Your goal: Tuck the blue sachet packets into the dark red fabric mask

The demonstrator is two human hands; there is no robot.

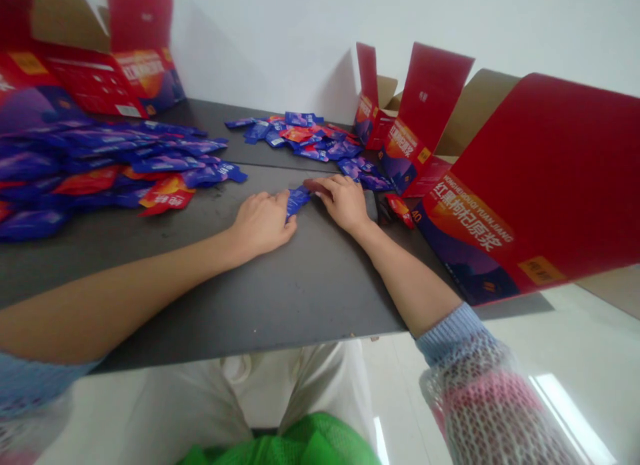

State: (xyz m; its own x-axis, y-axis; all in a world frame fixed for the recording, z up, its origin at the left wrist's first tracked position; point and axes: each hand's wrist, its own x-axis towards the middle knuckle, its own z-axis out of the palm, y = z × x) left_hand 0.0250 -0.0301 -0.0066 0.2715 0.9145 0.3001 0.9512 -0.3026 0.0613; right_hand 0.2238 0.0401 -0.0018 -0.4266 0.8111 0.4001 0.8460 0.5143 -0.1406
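Note:
In the middle of the grey table, my left hand [265, 221] has its fingers closed over a small blue sachet [299, 199], which is partly hidden beneath them. Facing it, my right hand [347, 201] is curled with fingertips at the sachet's far end. A dark reddish-brown piece [315, 185] shows at those fingers; its kind is unclear. Just past the right wrist lie a dark grey object [371, 205], mostly hidden, and a red sachet [399, 210].
A big heap of blue and red sachets [100, 161] covers the table's left side. A smaller sachet pile [305, 135] lies at the back. Open red cartons stand at right [530, 185], back right [420, 118] and back left [145, 71]. The table's front edge [250, 351] is near my lap.

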